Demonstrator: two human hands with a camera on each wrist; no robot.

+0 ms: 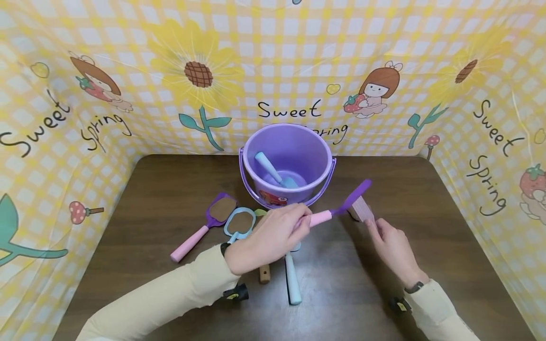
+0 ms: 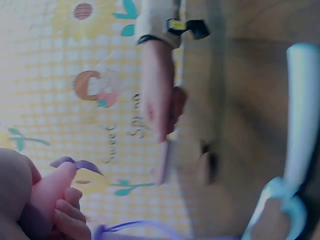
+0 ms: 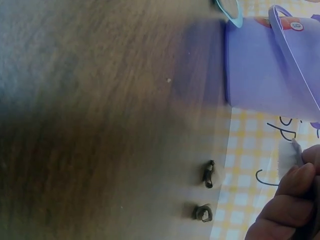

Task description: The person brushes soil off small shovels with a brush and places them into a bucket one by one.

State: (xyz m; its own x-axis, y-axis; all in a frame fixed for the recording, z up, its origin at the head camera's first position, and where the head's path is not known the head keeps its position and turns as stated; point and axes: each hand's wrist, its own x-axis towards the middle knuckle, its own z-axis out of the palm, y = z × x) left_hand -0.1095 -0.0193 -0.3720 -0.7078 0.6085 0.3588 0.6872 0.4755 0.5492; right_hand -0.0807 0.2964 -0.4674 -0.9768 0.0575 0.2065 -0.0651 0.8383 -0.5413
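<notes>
My left hand [image 1: 273, 234] grips the pink handle [image 1: 321, 218] of a tool with a purple blade [image 1: 356, 195], raised in front of the bucket. In the left wrist view the fingers curl round that handle [image 2: 56, 187]. My right hand [image 1: 394, 251] pinches a flat, pale pink, ribbed piece [image 1: 362, 209]; it resembles a small brush. From the head the purple blade overlaps its upper end, while the left wrist view shows the two apart. In the right wrist view the piece [image 3: 290, 159] looks whitish, with the fingertips at its edge.
A purple bucket [image 1: 313, 192] stands at the back, a light blue tool [image 1: 268, 168] inside. Left lie a pink-handled purple tool [image 1: 189, 243] and a light blue ring-shaped one [image 1: 229, 222]. A light blue handle [image 1: 293, 279] and wooden handle [image 1: 265, 273] lie in front. Small dark curled bits [image 3: 209, 174] lie right.
</notes>
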